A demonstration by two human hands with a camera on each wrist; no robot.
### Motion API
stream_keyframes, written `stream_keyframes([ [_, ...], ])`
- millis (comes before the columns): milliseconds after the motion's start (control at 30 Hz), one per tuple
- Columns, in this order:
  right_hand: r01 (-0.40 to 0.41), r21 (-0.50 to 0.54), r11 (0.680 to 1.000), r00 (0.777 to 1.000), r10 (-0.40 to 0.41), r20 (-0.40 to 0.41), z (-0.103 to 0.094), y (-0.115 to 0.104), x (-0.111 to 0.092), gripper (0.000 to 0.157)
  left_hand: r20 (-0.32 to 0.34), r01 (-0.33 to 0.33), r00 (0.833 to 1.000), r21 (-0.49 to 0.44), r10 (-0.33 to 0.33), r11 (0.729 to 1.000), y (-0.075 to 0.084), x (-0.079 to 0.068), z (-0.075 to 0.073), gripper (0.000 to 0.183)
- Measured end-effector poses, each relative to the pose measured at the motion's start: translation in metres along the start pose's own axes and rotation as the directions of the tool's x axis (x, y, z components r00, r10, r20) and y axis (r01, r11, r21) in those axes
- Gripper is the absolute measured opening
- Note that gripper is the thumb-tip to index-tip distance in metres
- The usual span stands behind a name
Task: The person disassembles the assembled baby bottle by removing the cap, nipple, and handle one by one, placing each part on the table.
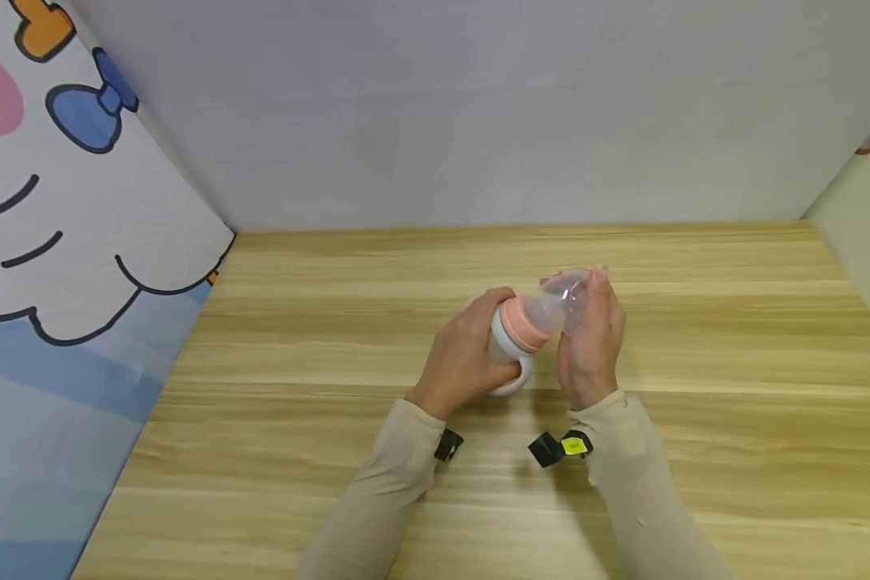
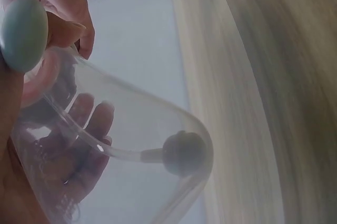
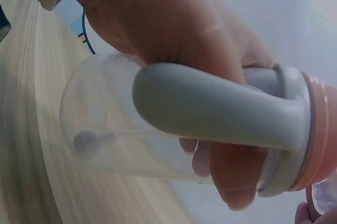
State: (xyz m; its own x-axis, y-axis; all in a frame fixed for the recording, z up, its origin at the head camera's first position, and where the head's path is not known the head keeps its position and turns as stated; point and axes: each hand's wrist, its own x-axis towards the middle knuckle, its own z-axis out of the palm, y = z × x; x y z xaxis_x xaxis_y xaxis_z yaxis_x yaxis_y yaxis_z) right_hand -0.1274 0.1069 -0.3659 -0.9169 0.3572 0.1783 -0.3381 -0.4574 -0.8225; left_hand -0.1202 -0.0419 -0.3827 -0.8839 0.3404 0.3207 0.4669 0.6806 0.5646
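My left hand [image 1: 467,350] grips a clear baby bottle [image 3: 113,113] round its body, beside a pale blue-grey handle [image 3: 210,108]. The bottle is tilted, its pink collar [image 1: 524,325] and clear nipple [image 1: 541,312] pointing toward my right hand [image 1: 594,346]. That hand holds a clear domed cap [image 1: 571,292] between thumb and fingers, close to the nipple. Whether cap and nipple touch, I cannot tell. Inside the bottle a thin straw ends in a grey weighted ball [image 2: 184,153]. Several left fingers [image 2: 97,121] show through the clear wall.
Beneath both hands lies a wood-grain table [image 1: 297,338]. A pale wall [image 1: 478,121] rises behind its far edge, and a cartoon-printed panel [image 1: 80,242] stands on the left. Dark straps with small black devices [image 1: 546,449] sit on the wrists.
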Motion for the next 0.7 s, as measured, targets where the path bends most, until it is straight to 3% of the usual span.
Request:
stream_keyframes([
  [400, 0.005, 0.005, 1.0, 1.0, -0.005, -0.023, -0.0036, 0.0002, 0.0064, 0.04, -0.005, 0.018, 1.0, -0.002, -0.018, 1.0, -0.0042, 0.0011, -0.0035, 0.078],
  [700, -0.001, -0.096, 0.995, 1.0, -0.001, -0.015, -0.007, -0.0003, 0.0062, 0.036, 0.004, 0.033, 0.999, 0.002, -0.033, 0.999, -0.0067, 0.0005, -0.002, 0.077],
])
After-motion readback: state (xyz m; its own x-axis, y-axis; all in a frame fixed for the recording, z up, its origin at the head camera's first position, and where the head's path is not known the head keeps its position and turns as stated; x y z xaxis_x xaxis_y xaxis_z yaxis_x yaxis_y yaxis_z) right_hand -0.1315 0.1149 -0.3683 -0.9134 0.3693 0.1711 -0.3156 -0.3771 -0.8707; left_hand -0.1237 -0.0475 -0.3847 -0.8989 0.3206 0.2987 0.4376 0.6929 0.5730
